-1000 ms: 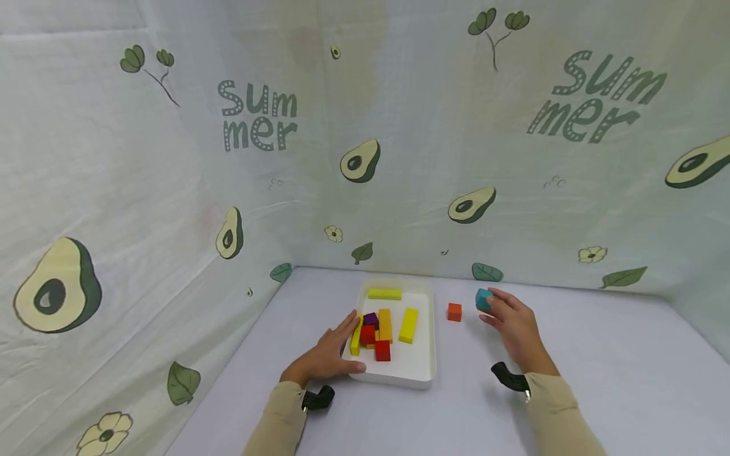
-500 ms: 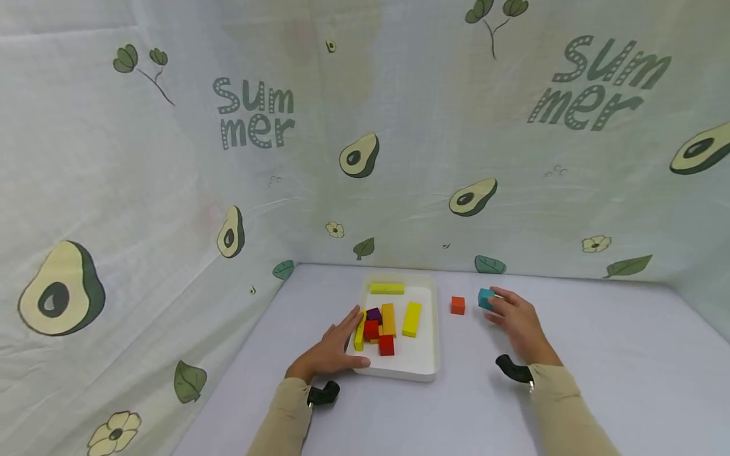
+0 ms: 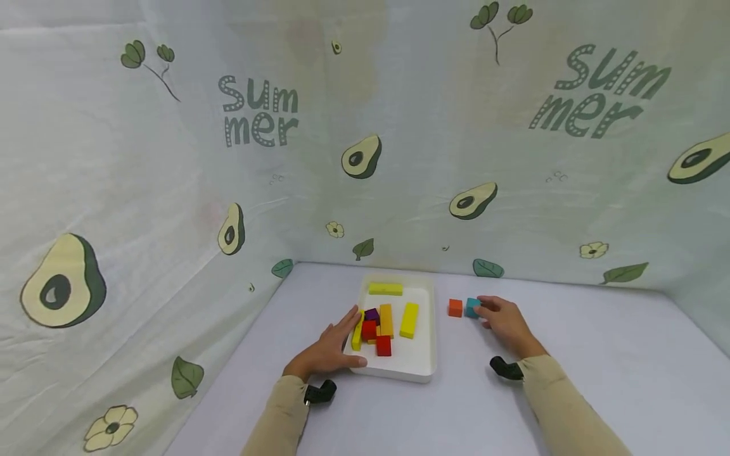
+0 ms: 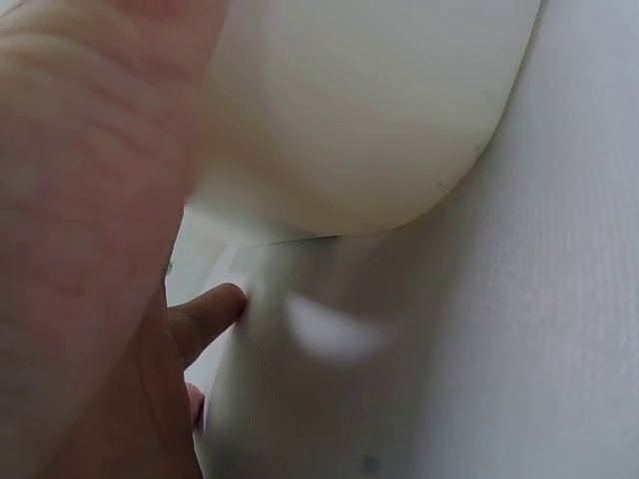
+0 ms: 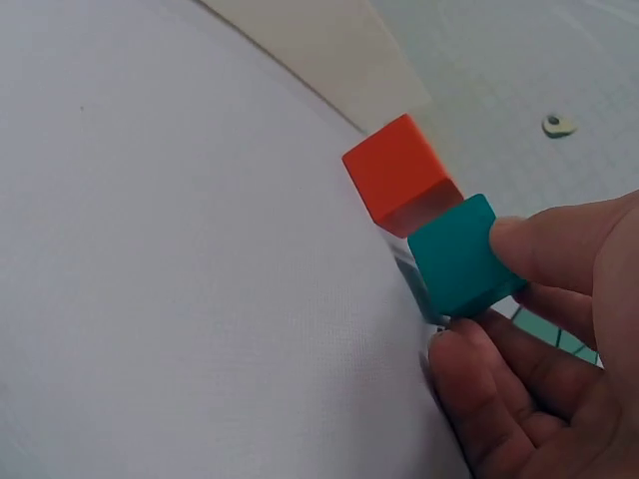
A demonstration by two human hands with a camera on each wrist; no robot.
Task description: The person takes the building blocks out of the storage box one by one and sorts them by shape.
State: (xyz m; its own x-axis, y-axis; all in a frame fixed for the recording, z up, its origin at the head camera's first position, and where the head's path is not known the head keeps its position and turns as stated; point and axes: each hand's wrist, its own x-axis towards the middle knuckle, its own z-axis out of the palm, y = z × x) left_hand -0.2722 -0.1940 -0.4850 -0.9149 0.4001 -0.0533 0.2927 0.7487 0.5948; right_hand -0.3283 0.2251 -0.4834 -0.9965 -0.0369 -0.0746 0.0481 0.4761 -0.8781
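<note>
Thumb and fingers of my right hand pinch a teal cube low over the table, just right of an orange cube. In the head view the teal cube and the orange cube sit side by side with a narrow gap. My left hand rests along the left side of a white tray, fingers straight at its rim and thumb by the near corner. The left wrist view shows the tray's outer wall close beside that hand.
Inside the tray lie yellow blocks, an orange-yellow block, red cubes and a purple cube. A printed cloth hangs behind and to the left of the white table.
My right hand has brought the teal cube down and leftward, close to the orange cube. The left hand stays at the tray; the head view shifts slightly.
</note>
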